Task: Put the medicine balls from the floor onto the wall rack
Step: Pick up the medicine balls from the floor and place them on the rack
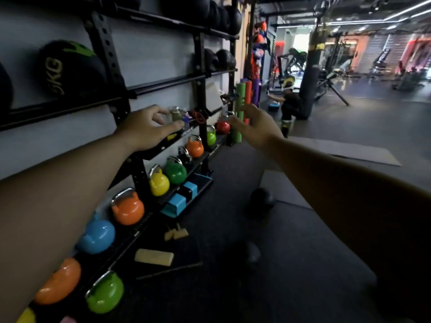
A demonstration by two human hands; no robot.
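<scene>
1. The left hand [145, 128] is stretched out in front of the rack [109, 54], fingers spread and loosely curled, holding nothing.
2. The right hand [254, 127] reaches forward beside it, fingers apart and empty as well; both forearms run in from the bottom edge.
3. Two dark balls lie on the floor [303, 264] below the hands: the far ball [262, 199] sits at the edge of a grey mat [286, 185], and the near ball [248, 251] lies on bare floor, blurred and dim.
4. On the rack, a black ball marked "KG" in green [70, 71] rests on the middle rail at left; more dark balls [219, 59] sit further along that rail, and others [217, 12] fill the top rail.
5. Below the rails, shelves hold kettlebells in a row: orange [128, 208], blue [96, 236], yellow [159, 183], green [176, 172], with more toward the far end.
6. Blue blocks [179, 201] sit at the rack's foot, and a pale foam pad [154, 257] lies on the floor nearby.
7. Green and orange rollers [240, 106] stand upright past the rack's end.
</scene>
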